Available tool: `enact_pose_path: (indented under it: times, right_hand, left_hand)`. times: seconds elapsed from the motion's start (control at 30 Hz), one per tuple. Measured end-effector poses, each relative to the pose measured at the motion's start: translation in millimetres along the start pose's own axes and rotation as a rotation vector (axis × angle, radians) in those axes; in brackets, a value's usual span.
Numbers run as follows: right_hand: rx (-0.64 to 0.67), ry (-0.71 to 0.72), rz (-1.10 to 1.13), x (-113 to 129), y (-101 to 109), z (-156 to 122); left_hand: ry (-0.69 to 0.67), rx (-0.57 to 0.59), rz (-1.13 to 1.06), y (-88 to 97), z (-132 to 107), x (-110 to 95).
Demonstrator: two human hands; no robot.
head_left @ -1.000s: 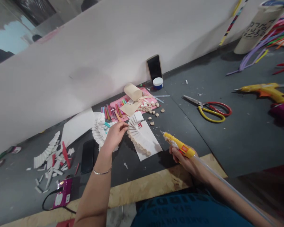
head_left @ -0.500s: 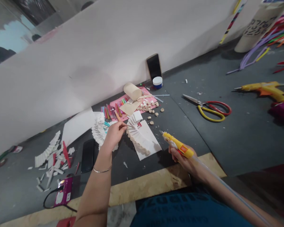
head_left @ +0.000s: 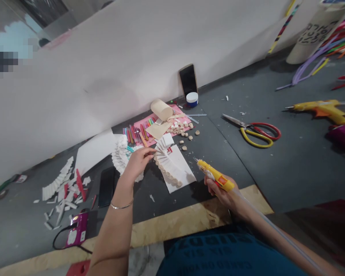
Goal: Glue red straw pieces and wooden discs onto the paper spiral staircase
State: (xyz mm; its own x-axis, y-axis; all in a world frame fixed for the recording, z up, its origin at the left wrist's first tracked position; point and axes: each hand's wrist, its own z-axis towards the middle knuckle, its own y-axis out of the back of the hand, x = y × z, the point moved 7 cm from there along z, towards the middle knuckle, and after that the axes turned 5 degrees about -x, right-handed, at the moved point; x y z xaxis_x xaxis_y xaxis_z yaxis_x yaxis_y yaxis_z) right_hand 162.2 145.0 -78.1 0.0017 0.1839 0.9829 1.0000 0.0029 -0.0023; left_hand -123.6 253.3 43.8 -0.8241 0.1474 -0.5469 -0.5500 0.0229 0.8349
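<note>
My right hand (head_left: 222,191) is wrapped round a yellow hot glue gun (head_left: 215,174), its nozzle pointing up and left above the dark table. At the left edge of a fan-shaped white paper craft piece (head_left: 166,159), the thumb and fingers of my left hand (head_left: 138,161) come together in a pinch. Whatever lies between those fingertips is too small to make out. A curved row of small beige rolled discs (head_left: 168,174) runs along the fan's lower edge. Beneath the fan lies a white card (head_left: 184,174).
Loose beige discs (head_left: 184,148) lie beyond the card, near pink paper and colored pens. Open scissors (head_left: 258,134) and a second glue gun (head_left: 319,109) are at right. To the left are a black phone (head_left: 106,188), paper scraps (head_left: 64,195) and a purple box with a cable (head_left: 77,230).
The fingers of my left hand have shifted slightly at the edge of the fan and look a little straighter. My right hand and the glue gun stay nearly in place.
</note>
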Motion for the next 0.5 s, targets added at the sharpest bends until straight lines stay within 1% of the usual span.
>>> enact_pose_path:
  times: [0.13,0.37,0.5]
  right_hand:
    - [0.000,0.012,0.010,0.7,-0.1,0.7]
    - [-0.012,0.035,0.024,1.8,-0.5,1.0]
    - [-0.017,0.030,-0.003,2.7,-0.6,0.7]
  left_hand:
    - [0.024,-0.002,-0.008,-1.3,0.1,1.2]
    - [-0.024,-0.036,-0.044,2.6,-0.6,-7.1]
    - [0.003,-0.052,-0.030,2.2,-1.5,-5.0]
